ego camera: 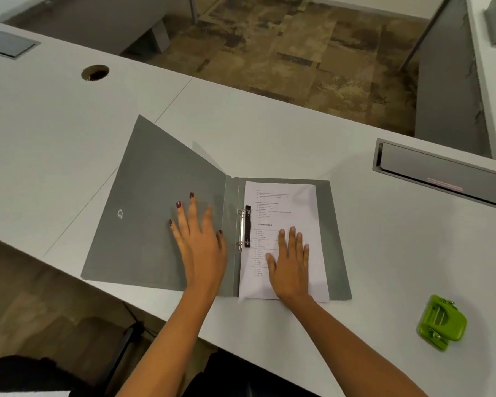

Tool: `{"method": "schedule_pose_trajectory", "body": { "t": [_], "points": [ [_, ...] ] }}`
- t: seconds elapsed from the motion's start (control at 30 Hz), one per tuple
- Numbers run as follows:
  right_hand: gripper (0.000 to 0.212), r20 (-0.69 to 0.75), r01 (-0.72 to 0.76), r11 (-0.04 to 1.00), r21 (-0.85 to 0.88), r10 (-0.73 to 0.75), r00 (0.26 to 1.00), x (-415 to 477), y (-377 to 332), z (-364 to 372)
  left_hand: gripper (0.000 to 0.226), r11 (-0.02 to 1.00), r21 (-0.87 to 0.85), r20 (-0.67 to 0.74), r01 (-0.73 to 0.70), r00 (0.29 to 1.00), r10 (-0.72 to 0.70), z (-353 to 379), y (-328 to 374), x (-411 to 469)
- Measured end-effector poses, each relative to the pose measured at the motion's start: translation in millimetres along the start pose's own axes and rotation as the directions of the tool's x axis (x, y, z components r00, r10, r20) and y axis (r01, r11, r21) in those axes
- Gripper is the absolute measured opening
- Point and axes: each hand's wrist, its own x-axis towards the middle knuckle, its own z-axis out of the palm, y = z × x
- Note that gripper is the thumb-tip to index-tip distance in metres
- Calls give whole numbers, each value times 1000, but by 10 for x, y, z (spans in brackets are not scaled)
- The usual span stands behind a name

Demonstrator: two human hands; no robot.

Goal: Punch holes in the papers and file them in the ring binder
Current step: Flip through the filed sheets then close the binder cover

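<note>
Open grey ring binder at the bench's near edge, my left hand spread on its cover — right hand flat on white printed papers

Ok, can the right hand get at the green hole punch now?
Probably yes: the right hand lies flat on the papers holding nothing, and only bare desk lies between it and the hole punch.

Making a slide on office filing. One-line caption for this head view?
Left hand flat on the open grey ring binder, right hand flat on the papers inside; green hole punch aside.
</note>
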Motion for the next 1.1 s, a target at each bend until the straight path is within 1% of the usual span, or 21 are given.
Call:
{"method": "schedule_pose_trajectory", "body": {
  "t": [0.1,0.2,0.23,0.33,0.43,0.53,0.63,0.7,0.77,0.83,0.87,0.9,0.97,1.03,1.07,1.1],
  "points": [
    [71,-7,17,1000,15,-17,1000,-8,5,-24,56,998,39,-102,54,993,-50,-245,-15,122],
    [72,-9,35,999,5,-35,999,-19,-5,-50,68,992,39,-221,124,969,-112,-512,-19,227],
    [76,-11,41,999,2,-41,999,-25,-2,-53,72,988,27,-264,152,954,-140,-591,-20,254],
    [96,-12,51,998,-29,-51,999,-34,12,-55,80,963,-2,-355,270,900,-253,-804,-57,337],
    [96,-17,47,999,-22,-47,999,-32,12,-58,86,923,-29,-333,385,867,-372,-950,-117,416],
    [97,-3,44,999,-27,-44,999,-36,6,-76,87,876,-95,-220,472,849,-481,-1031,-163,450],
    [93,1,48,999,-20,-48,999,-37,4,-88,82,855,-112,-153,506,842,-518,-1104,-151,423],
    [88,4,51,998,-21,-50,999,-32,7,-90,75,862,-81,-145,501,849,-508,-1188,-115,391],
    [94,-3,57,998,-37,-57,998,-33,23,-89,64,878,-94,-133,469,869,-477,-1297,-71,361],
    [101,-7,62,997,-46,-63,998,-32,41,-81,53,895,-171,-92,411,898,-430,-1421,-19,333],
    [97,-7,63,997,-41,-63,998,-29,49,-74,50,895,-225,-55,384,913,-405,-1483,8,323],
    [89,-7,61,998,-33,-61,998,-21,52,-65,47,884,-296,-10,362,924,-382,-1536,30,322],
    [76,0,49,999,-2,-49,999,-4,50,-57,43,813,-480,111,330,942,-317,-1616,76,329],
    [73,-2,41,999,34,-41,999,4,62,-56,41,674,-673,231,304,953,-199,-1632,139,324],
    [71,-9,44,997,56,-44,999,6,64,-60,40,608,-737,270,297,953,-138,-1614,173,312],
    [68,-21,45,995,93,-43,999,7,75,-73,40,566,-773,296,288,952,-80,-1570,224,297]
  ]
}}
